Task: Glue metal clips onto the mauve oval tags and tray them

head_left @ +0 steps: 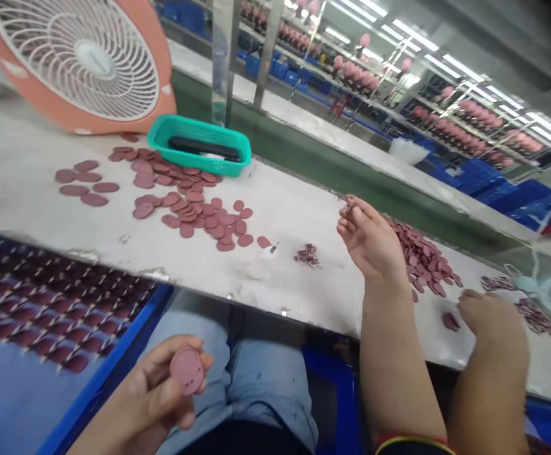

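Left fingers pinch pink disc | above lap | gap to table edge

on the table — fan, basket right of it, discs before both

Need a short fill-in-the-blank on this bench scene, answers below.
The person's ____ hand holds a flat, round pink disc.
A long ____ object lies inside the rectangular teal plastic basket.
The large orange plastic fan has a ____ grille.
Rows of dark reddish pieces lie in the ____ plastic tray.

Missing: left; black; white; blue.
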{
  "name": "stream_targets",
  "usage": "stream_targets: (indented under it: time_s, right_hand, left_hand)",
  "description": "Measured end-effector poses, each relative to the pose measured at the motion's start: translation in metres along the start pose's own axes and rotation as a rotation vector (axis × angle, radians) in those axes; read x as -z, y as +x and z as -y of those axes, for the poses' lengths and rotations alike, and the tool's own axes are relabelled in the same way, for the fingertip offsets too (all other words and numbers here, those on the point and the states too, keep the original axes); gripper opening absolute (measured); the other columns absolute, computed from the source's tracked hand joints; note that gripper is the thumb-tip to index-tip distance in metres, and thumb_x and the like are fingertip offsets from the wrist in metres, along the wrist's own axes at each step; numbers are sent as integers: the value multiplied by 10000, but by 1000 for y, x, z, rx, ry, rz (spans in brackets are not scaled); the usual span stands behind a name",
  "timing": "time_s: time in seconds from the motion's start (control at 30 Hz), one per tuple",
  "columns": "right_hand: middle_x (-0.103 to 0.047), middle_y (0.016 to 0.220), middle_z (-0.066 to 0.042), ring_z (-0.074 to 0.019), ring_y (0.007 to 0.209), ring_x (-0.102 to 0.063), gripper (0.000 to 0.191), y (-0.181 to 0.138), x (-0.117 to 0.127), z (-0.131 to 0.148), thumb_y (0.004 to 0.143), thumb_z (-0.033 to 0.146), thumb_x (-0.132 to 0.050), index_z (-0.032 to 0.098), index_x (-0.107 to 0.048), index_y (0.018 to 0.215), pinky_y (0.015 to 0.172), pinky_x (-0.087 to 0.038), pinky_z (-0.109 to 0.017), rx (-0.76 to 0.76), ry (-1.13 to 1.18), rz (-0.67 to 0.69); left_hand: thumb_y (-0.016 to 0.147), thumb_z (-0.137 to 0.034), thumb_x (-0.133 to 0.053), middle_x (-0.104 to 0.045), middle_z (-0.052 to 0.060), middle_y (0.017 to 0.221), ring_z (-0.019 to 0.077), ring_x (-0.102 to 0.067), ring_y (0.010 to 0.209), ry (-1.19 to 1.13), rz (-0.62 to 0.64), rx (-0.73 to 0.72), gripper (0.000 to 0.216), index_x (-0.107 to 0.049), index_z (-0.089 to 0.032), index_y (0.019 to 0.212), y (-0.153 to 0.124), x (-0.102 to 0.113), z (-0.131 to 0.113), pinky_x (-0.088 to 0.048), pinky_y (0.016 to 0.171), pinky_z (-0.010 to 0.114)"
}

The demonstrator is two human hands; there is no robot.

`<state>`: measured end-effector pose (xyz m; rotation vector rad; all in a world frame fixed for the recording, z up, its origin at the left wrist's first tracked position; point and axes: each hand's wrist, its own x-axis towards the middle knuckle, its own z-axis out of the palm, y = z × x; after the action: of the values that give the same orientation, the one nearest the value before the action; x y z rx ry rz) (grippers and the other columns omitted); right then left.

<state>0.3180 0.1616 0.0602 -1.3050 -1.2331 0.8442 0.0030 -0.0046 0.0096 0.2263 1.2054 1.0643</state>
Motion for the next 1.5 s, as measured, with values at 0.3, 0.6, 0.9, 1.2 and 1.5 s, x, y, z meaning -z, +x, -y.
stream_targets:
  time_s: [0.3, 0.6, 0.9, 1.2, 1.5]
  right_hand:
    - [-744, 1106, 5, -81, 915, -723, 156, -159, -86, 24, 936, 188, -701, 293, -718, 1049, 816, -590, -167, -191, 475, 542]
    - [-727, 891, -13, -112, 776, -678, 251, -173, -104, 26, 840, 137, -775, 266, -799, 1054, 722, -563, -216, -44, 264, 523]
    - [-779, 772, -25, -109, 639, -702, 133, -174, -103, 38, 795, 144, -819, 165, -790, 923, 629, -571, -180, 7, 48, 562]
    - [-787, 788, -22, -103, 630, -692, 85, -172, -104, 39, 824, 157, -792, 170, -779, 907, 627, -555, -179, 49, -39, 622]
    - [-770, 752, -5, -105, 621, -687, 62, -172, -103, 40, 846, 153, -767, 176, -763, 904, 601, -543, -187, 98, -58, 644]
  left_hand:
    - [406, -478, -1003, -752, 21, 701, 129, -625, 591, -13, 126, 66, 485, -834, -256, 802, -15, 9, -4, -489, 510, 182]
    - [624, -518, -912, -661, -23, 671, 117, -530, 621, 65, 332, -10, 367, -819, -239, 844, -13, 21, 1, -482, 565, 175]
    - [641, -474, -911, -652, -8, 694, 111, -507, 623, 50, 359, 28, 328, -807, -216, 813, -11, 25, 2, -466, 553, 158]
    - [566, -513, -942, -683, -6, 711, 112, -565, 639, 56, 305, 51, 394, -813, -215, 790, -14, 23, 2, -509, 550, 148]
    - [534, -466, -972, -706, 4, 730, 119, -617, 668, 15, 283, 121, 405, -809, -199, 793, -10, 22, 3, -543, 570, 157]
